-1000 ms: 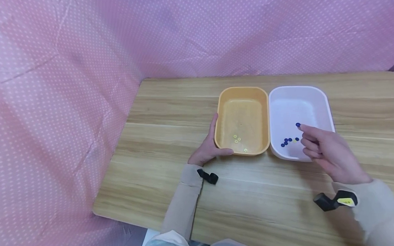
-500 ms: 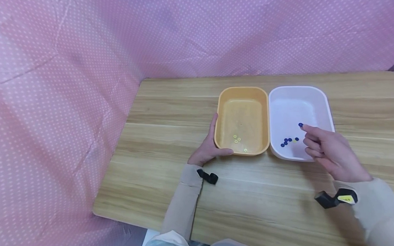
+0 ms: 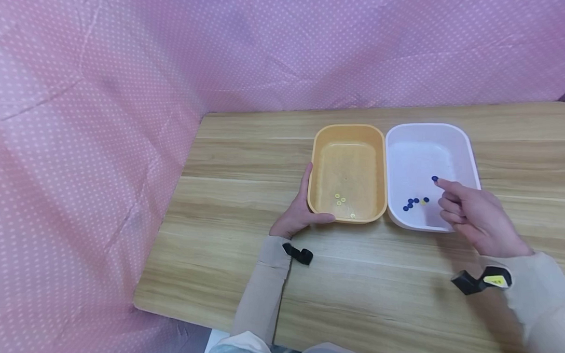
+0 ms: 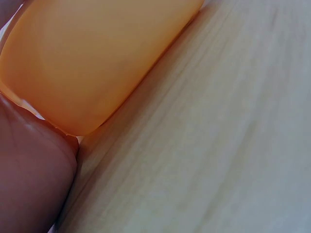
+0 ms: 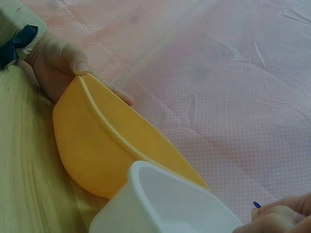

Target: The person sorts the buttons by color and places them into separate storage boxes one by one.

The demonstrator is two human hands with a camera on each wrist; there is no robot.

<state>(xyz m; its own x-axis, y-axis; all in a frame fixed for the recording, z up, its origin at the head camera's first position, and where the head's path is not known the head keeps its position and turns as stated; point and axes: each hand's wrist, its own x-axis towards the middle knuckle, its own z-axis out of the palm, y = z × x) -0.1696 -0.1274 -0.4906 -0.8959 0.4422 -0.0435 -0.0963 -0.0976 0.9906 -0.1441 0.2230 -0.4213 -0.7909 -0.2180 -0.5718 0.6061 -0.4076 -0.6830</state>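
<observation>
An orange plastic basin (image 3: 348,166) and a white basin (image 3: 416,155) stand side by side on the table. My left hand (image 3: 296,214) grips the orange basin's near left corner, thumb at the front rim and fingers along the left side. Over the white basin, my right hand (image 3: 479,217) holds a small blue button (image 3: 434,178) at its fingertips, the other fingers curled in. Below, several blue buttons (image 3: 410,201) and one yellow button (image 3: 423,202) lie near the white basin's front. Several yellow buttons (image 3: 339,203) lie in the orange basin.
The wooden table (image 3: 225,216) extends left and in front of the basins. A pink dotted cloth (image 3: 277,51) hangs behind and to the left. Each wrist bears a black camera mount, such as the right mount (image 3: 482,281).
My right hand has shifted slightly to the right over the white basin with the blue button at its fingertips. The left hand and both basins have stayed put.
</observation>
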